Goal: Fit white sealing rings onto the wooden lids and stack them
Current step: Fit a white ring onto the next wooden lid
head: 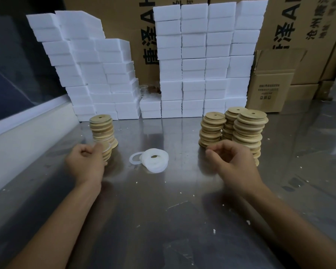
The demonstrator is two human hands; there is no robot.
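A pile of white sealing rings (pixel 153 160) lies in the middle of the steel table (pixel 163 220). On the left, my left hand (pixel 86 164) grips a wooden lid with a white ring (pixel 106 149) on top of a short stack of ringed lids. Behind it stands a taller stack of ringed lids (pixel 102 129). On the right stand three stacks of bare wooden lids (pixel 235 131). My right hand (pixel 231 162) hovers just in front of them, fingers loosely curled, with nothing in it.
Stacks of white foam blocks (pixel 194 61) form a wall along the back of the table. Cardboard boxes (pixel 270 82) stand behind and at the right. A white ledge (pixel 27 133) runs along the left edge. Small white crumbs dot the steel surface.
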